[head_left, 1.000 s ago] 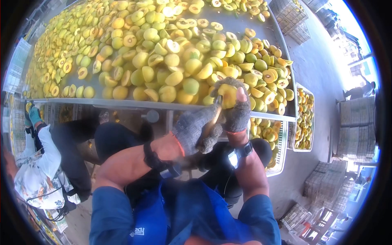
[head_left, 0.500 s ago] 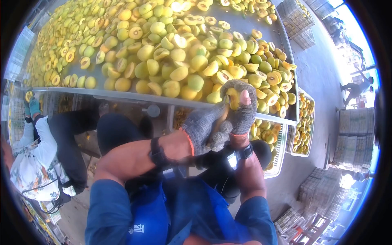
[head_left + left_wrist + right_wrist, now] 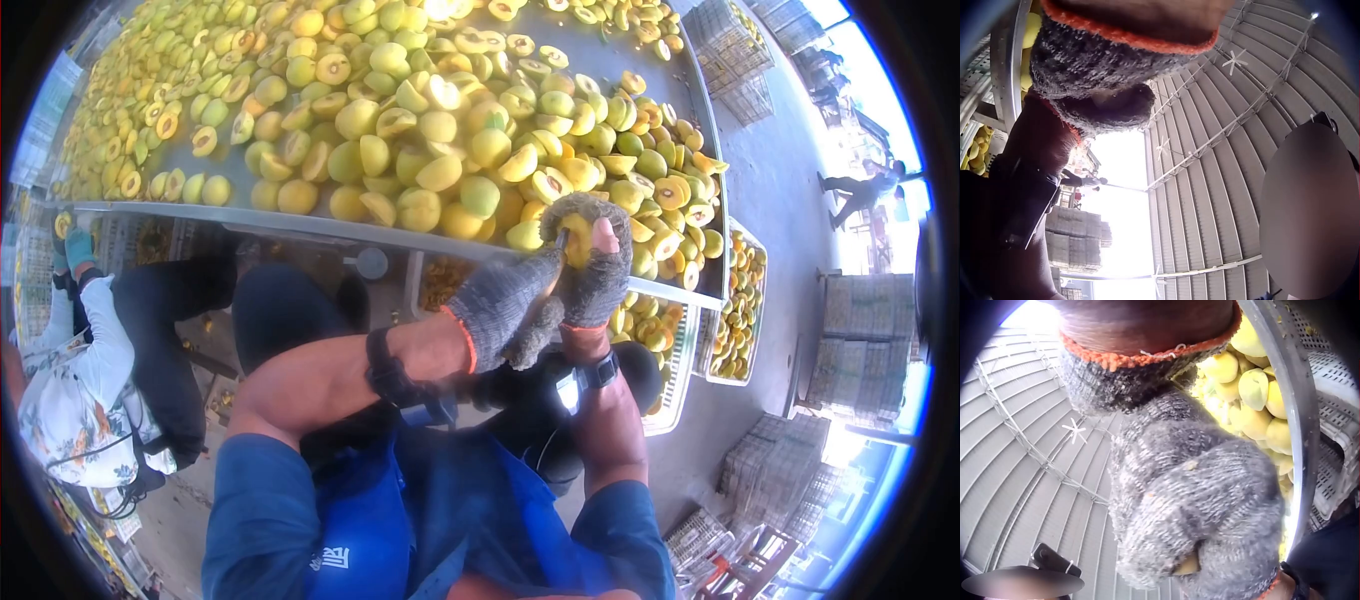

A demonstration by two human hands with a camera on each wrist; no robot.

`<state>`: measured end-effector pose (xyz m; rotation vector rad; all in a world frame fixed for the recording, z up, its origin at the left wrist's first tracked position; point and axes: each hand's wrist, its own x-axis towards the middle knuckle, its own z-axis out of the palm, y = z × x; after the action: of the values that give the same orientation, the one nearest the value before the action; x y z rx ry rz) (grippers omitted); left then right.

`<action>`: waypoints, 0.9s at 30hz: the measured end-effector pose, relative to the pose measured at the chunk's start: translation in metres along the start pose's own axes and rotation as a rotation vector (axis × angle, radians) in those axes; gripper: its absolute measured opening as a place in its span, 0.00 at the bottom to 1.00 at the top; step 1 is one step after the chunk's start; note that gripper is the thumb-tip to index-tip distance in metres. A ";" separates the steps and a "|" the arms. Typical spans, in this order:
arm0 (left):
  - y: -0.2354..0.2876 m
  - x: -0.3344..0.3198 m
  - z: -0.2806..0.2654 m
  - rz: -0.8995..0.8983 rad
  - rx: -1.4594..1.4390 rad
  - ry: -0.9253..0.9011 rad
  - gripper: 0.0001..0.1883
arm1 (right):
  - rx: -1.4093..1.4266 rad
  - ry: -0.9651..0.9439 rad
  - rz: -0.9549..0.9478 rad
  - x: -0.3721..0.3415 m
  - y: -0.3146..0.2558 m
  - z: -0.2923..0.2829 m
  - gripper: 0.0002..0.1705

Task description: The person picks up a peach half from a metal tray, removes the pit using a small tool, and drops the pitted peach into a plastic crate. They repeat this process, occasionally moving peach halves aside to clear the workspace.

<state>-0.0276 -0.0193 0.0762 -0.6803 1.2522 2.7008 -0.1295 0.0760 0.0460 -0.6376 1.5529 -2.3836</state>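
My gloved left hand (image 3: 505, 305) grips a thin wooden-handled tool (image 3: 548, 290); its metal tip meets the yellow peach (image 3: 577, 240). Curled around that peach is my gloved right hand (image 3: 600, 270), close over the front edge of the table, with its bare thumb tip along the fruit's side. In the right wrist view, the left glove (image 3: 1229, 512) is closed, and a bit of the handle (image 3: 1187, 565) shows through its fingers. The left wrist view shows mostly a grey glove (image 3: 1104, 62) with an orange cuff; the peach is hidden there.
A metal-edged table (image 3: 330, 226) carries a heap of whole and halved peaches (image 3: 400, 120). Crates of fruit (image 3: 735, 310) stand right of it. At left, another person in a floral top (image 3: 80, 400) holds fruit with teal gloves. Stacked crates (image 3: 865, 340) stand farther right.
Both hands have shifted slightly right in the view, and the tool's metal tip now shows against the peach. In the background at right, a person has moved left.
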 end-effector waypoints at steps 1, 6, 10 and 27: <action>-0.001 0.001 -0.001 -0.101 -0.124 -0.019 0.15 | -0.056 0.017 -0.014 -0.001 0.000 0.000 0.17; -0.001 0.001 -0.001 -0.274 -0.503 -0.041 0.16 | -0.204 -0.062 -0.191 -0.003 0.006 -0.004 0.19; -0.001 0.002 0.001 -0.309 -0.395 -0.044 0.16 | -0.332 -0.019 -0.273 -0.007 0.007 0.001 0.17; 0.010 -0.004 -0.006 -0.240 -0.230 -0.068 0.07 | -0.672 -0.086 -0.586 -0.003 0.006 0.004 0.19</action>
<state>-0.0242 -0.0297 0.0816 -0.7044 0.7947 2.6629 -0.1257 0.0715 0.0411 -1.4795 2.3972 -2.0724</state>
